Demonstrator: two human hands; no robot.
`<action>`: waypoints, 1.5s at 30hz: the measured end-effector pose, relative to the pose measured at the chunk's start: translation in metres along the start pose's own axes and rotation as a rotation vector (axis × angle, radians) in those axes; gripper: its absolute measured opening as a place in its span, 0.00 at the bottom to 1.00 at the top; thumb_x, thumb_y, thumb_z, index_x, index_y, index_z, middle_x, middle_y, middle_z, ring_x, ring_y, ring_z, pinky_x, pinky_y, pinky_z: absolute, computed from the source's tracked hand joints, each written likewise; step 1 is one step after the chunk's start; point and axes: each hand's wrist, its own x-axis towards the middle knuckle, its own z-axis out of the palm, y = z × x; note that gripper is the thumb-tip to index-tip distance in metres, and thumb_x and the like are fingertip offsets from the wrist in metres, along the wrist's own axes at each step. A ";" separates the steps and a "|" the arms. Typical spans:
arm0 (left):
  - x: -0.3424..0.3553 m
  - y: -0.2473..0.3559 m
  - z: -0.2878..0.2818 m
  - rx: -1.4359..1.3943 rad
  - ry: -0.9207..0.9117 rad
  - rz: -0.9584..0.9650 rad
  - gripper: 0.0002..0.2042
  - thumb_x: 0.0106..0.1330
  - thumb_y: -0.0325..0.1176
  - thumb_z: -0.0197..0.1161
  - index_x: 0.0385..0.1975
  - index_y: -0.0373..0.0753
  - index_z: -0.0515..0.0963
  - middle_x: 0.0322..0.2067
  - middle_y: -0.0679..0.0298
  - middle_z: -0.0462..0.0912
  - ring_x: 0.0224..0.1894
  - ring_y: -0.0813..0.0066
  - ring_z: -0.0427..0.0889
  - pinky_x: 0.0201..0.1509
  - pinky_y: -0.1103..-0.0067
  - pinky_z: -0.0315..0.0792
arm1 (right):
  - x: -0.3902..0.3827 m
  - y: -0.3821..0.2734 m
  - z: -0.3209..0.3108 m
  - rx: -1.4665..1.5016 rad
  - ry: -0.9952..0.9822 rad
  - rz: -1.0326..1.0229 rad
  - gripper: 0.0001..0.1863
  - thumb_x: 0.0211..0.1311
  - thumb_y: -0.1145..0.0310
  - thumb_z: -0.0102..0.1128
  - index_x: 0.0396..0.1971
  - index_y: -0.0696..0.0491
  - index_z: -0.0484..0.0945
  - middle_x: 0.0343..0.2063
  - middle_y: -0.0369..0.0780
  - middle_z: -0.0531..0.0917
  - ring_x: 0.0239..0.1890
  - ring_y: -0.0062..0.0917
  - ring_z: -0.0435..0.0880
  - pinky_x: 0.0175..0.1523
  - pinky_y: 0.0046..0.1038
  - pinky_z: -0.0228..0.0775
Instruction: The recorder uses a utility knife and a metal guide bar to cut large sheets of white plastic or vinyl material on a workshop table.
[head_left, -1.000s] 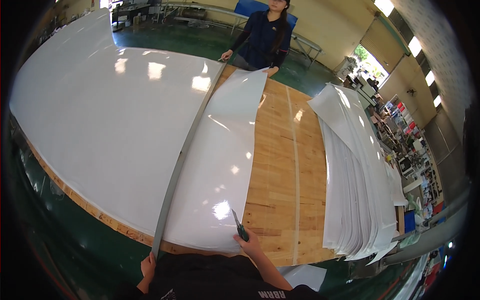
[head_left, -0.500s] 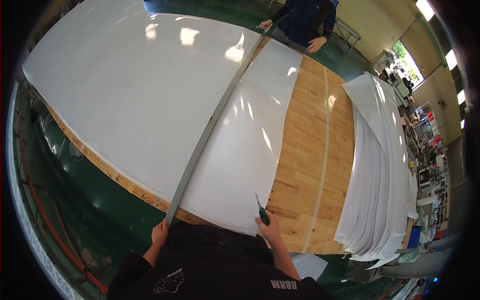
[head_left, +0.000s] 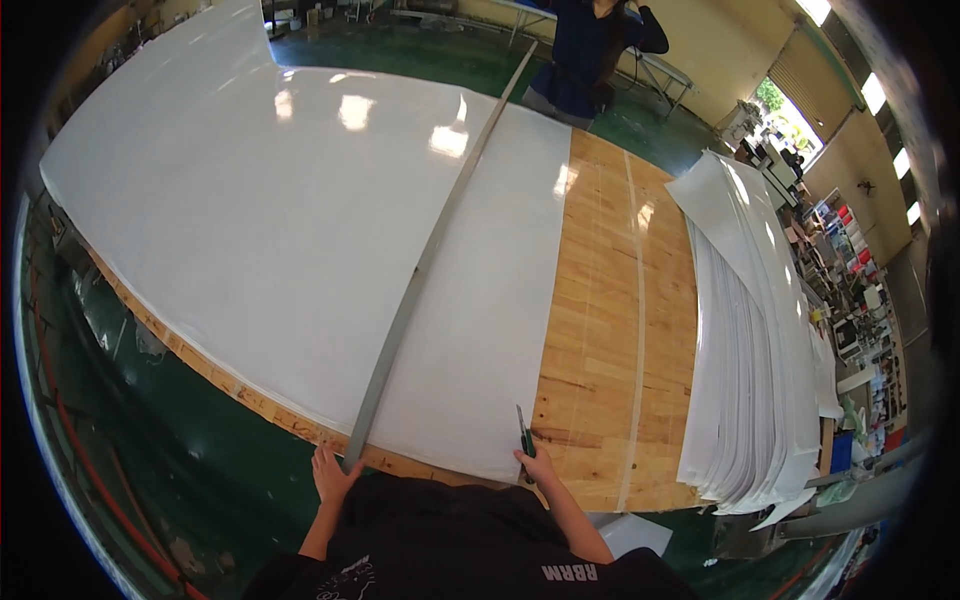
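Note:
My right hand (head_left: 537, 464) is closed round a green-handled utility knife (head_left: 526, 434), its blade pointing away from me over the front right corner of a glossy white sheet (head_left: 480, 340). A long grey metal straightedge (head_left: 416, 272) lies across the white sheeting from the near edge to beyond the far edge. At its near end is my left hand (head_left: 333, 478), fingers spread at the wooden table edge and thumb by the bar. A larger stretch of white sheeting (head_left: 250, 220) extends to the left of the straightedge.
Bare wooden tabletop (head_left: 590, 330) with a pale strip along it shows right of the sheet. Beyond it lies a thick stack of white sheets (head_left: 745, 380). A co-worker (head_left: 590, 50) stands at the far edge, arms raised. Cluttered shelves (head_left: 850, 260) line the right side.
The co-worker has let go of the bar and sheet and raised both arms. The right-hand sheet now lies straight against the bar. My left fingers have spread from their closed hold on the bar.

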 end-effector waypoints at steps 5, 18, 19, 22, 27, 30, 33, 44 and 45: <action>0.019 0.019 0.012 0.160 -0.117 0.001 0.42 0.45 0.53 0.68 0.57 0.36 0.60 0.55 0.51 0.61 0.57 0.50 0.59 0.56 0.58 0.60 | -0.001 0.010 -0.001 -0.050 0.023 -0.031 0.12 0.54 0.65 0.62 0.30 0.56 0.72 0.14 0.35 0.72 0.12 0.20 0.72 0.17 0.24 0.65; 0.033 0.014 0.008 0.034 0.035 0.001 0.26 0.52 0.48 0.63 0.51 0.45 0.71 0.50 0.61 0.67 0.55 0.59 0.64 0.56 0.62 0.59 | 0.010 0.015 0.005 -0.061 0.085 -0.024 0.12 0.53 0.64 0.63 0.28 0.57 0.73 0.16 0.35 0.74 0.15 0.20 0.74 0.19 0.23 0.67; 0.033 0.014 0.007 0.035 0.033 -0.001 0.26 0.52 0.48 0.63 0.51 0.45 0.71 0.50 0.61 0.67 0.55 0.59 0.64 0.56 0.62 0.59 | 0.010 0.016 0.005 -0.061 0.084 -0.021 0.12 0.53 0.64 0.63 0.28 0.57 0.73 0.16 0.35 0.74 0.15 0.20 0.74 0.19 0.23 0.67; 0.033 0.016 0.003 0.024 0.055 -0.014 0.26 0.52 0.46 0.64 0.51 0.44 0.71 0.50 0.61 0.68 0.55 0.59 0.65 0.56 0.63 0.59 | 0.009 0.020 0.005 -0.020 0.083 -0.031 0.12 0.53 0.63 0.63 0.28 0.57 0.74 0.17 0.36 0.75 0.15 0.20 0.74 0.19 0.23 0.68; 0.034 0.023 -0.003 0.071 -0.018 -0.041 0.31 0.49 0.42 0.67 0.54 0.41 0.66 0.50 0.58 0.68 0.55 0.56 0.65 0.56 0.63 0.59 | -0.007 0.029 -0.002 -0.170 0.175 -0.074 0.14 0.54 0.62 0.61 0.35 0.56 0.76 0.18 0.37 0.76 0.16 0.20 0.75 0.21 0.23 0.68; 0.031 0.045 -0.009 0.141 0.153 0.041 0.32 0.47 0.39 0.69 0.53 0.37 0.65 0.49 0.55 0.68 0.53 0.55 0.65 0.56 0.62 0.60 | -0.007 0.057 -0.015 -0.274 0.382 -0.259 0.15 0.55 0.62 0.60 0.39 0.55 0.75 0.19 0.37 0.77 0.17 0.20 0.75 0.23 0.24 0.68; 0.022 0.056 -0.004 -0.166 0.113 -0.048 0.28 0.50 0.37 0.68 0.51 0.36 0.66 0.50 0.54 0.66 0.54 0.56 0.64 0.56 0.63 0.60 | -0.022 0.027 -0.024 -0.265 0.417 -0.174 0.20 0.54 0.58 0.59 0.45 0.51 0.73 0.29 0.45 0.80 0.39 0.38 0.80 0.46 0.34 0.69; 0.040 0.121 0.019 -1.579 0.011 -1.346 0.31 0.61 0.45 0.55 0.61 0.39 0.54 0.61 0.54 0.56 0.68 0.62 0.48 0.68 0.67 0.44 | -0.064 -0.033 -0.040 0.424 0.243 -0.321 0.24 0.62 0.69 0.52 0.57 0.47 0.56 0.33 0.40 0.72 0.25 0.22 0.74 0.30 0.26 0.73; 0.040 0.120 0.027 -1.572 0.022 -1.364 0.31 0.61 0.45 0.55 0.61 0.39 0.54 0.61 0.54 0.56 0.68 0.62 0.48 0.68 0.67 0.44 | -0.067 -0.034 -0.039 0.416 0.233 -0.306 0.24 0.62 0.69 0.52 0.57 0.47 0.56 0.33 0.40 0.72 0.25 0.22 0.74 0.30 0.26 0.73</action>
